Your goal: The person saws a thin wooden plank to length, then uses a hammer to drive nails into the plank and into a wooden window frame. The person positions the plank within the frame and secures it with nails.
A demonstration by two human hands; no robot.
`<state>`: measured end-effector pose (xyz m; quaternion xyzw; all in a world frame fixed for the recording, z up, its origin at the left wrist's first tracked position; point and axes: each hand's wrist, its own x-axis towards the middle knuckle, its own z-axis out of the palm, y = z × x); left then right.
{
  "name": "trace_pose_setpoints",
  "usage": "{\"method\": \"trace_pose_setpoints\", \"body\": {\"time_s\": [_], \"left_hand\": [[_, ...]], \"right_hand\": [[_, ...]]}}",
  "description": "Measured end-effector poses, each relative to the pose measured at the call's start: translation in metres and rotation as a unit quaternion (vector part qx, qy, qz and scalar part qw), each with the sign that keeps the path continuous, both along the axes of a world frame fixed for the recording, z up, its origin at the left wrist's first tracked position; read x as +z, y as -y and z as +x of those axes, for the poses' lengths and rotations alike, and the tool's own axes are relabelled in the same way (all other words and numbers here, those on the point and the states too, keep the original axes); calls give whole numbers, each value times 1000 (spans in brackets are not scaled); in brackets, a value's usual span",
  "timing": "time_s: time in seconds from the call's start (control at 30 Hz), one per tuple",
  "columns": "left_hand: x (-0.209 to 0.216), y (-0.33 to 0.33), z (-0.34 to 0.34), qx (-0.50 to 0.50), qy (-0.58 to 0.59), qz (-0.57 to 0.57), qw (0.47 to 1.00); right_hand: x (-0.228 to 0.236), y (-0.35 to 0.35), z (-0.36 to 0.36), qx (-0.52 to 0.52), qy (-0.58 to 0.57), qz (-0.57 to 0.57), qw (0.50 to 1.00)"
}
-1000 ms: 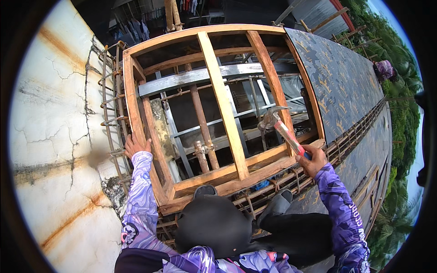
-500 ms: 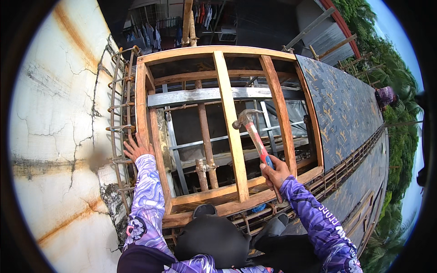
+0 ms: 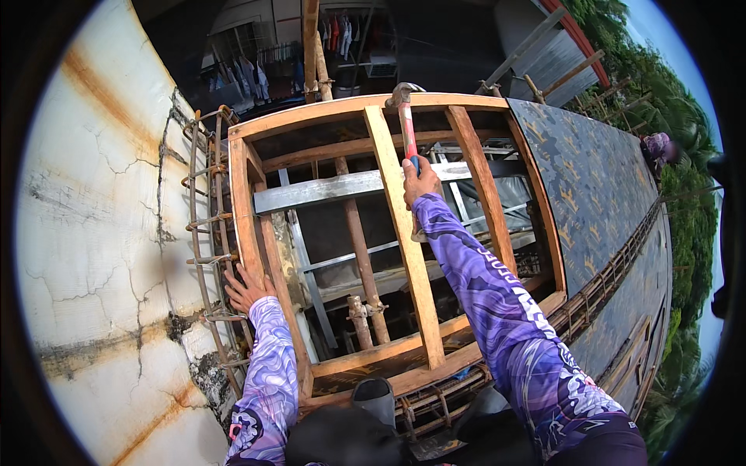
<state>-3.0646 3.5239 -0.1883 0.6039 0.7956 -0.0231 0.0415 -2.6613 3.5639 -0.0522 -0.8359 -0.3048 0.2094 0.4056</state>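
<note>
A claw hammer (image 3: 407, 120) with a red and blue handle is gripped in my right hand (image 3: 420, 185), its arm stretched out over the opening. The steel head overlaps the far beam of a wooden frame (image 3: 311, 113), close to the upper end of a pale cross-piece (image 3: 398, 233); I cannot tell whether it touches. My left hand (image 3: 249, 290) lies with fingers spread against the frame's left side beam (image 3: 245, 210). Beneath the cross-pieces runs a silver metal beam (image 3: 318, 192).
Rusty rebar cages stand left (image 3: 197, 194) and run along the right (image 3: 598, 291). A cracked white wall (image 3: 101, 233) rises at left. Dark patterned panels (image 3: 590, 179) cover the right side. Through the open frame, a rusty pipe (image 3: 357, 241) shows below. Another person (image 3: 659, 147) is at far right.
My right hand has carried the hammer forward and to the left, from the middle of the frame to its far beam. My left hand still rests on the left side beam.
</note>
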Motion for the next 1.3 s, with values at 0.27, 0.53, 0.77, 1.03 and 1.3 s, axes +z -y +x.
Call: {"method": "trace_pose_setpoints", "body": {"time_s": [0.27, 0.53, 0.77, 1.03, 1.3], "left_hand": [[-4, -2, -6, -10, -35, 16, 999], [-8, -2, -6, -22, -45, 32, 998], [-10, 5, 19, -30, -25, 11, 999], [-2, -3, -2, -17, -47, 18, 999], [-4, -4, -3, -11, -51, 11, 999]], "right_hand": [[-21, -73, -11, -22, 91, 47, 994], [-27, -99, 19, 20, 46, 2, 999], [-51, -89, 49, 39, 80, -139, 986], [-29, -96, 12, -17, 49, 9, 999], [-25, -99, 37, 37, 49, -37, 997]]}}
